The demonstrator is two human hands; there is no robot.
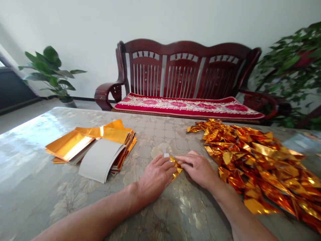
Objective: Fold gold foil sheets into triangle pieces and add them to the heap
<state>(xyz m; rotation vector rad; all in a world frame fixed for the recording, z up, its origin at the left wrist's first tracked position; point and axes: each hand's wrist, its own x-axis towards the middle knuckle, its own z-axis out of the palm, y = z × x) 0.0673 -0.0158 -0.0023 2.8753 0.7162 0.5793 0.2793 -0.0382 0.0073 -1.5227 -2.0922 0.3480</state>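
Observation:
In the middle of the table, a small piece of folded gold foil paper point(177, 171) lies between my hands, partly covered by fingers. My left hand point(159, 172) rests over its left side, fingers together and holding it against the tabletop. A small pale corner point(166, 155) shows beyond those fingertips; whether it belongs to the same piece I cannot tell. My right hand point(198, 167) pinches the paper's right edge between thumb and fingers. To the left sits a stack of gold foil sheets point(72, 142), with a grey-backed sheet point(99, 159) on its near side.
Many folded gold foil pieces point(250, 154) form a heap on the right, close to my right forearm. A patterned cover lies over the table point(32, 187). Behind it stand a dark red wooden bench point(180, 73) and potted plants point(54, 75) at either side.

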